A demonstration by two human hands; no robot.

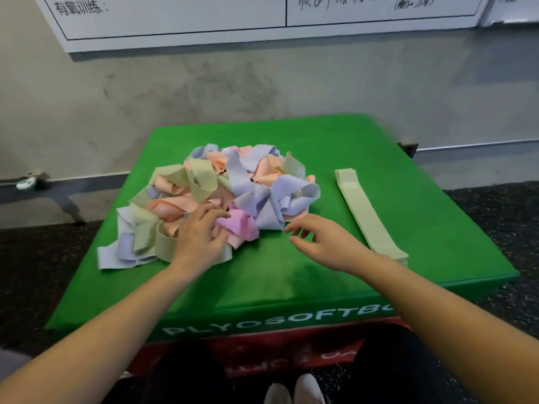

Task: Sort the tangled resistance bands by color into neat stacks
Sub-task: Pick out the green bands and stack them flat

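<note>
A tangled heap of resistance bands (215, 196) in pale green, lavender, peach and pink lies on the green plyo box (291, 275). A flat stack of pale green bands (366, 214) lies straight to the right of the heap. My left hand (201, 231) rests on the near edge of the heap, fingers spread over a pink band (242, 224) and a pale green loop. My right hand (323, 243) hovers just right of the pink band, fingers loosely bent toward a lavender band (271, 218), holding nothing.
The green box sits on a red box (262, 357) above a dark speckled floor (495, 217). A grey wall (262, 83) with a whiteboard (204, 18) stands behind. My shoes (294, 390) show at the bottom.
</note>
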